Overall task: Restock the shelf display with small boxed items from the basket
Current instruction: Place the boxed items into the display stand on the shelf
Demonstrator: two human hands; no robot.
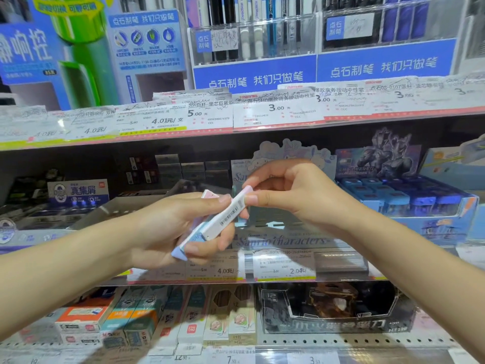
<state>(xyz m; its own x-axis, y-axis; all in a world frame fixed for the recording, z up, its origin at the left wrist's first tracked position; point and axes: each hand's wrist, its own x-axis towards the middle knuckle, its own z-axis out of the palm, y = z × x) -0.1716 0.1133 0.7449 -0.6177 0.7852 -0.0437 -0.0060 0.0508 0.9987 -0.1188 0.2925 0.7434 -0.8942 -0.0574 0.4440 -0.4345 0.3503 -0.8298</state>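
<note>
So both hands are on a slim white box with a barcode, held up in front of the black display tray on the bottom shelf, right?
Not quite. In the head view the left hand and right hand do hold the slim white box, but in front of the Sanrio characters display on the middle shelf.

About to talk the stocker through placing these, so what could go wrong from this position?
1. The left hand holds several slim boxes fanned loosely; as the right hand pinches the top white box by one end, the others might slip.
2. The Sanrio display tray sits behind the hands, mostly hidden, so placing may go half blind.
</note>
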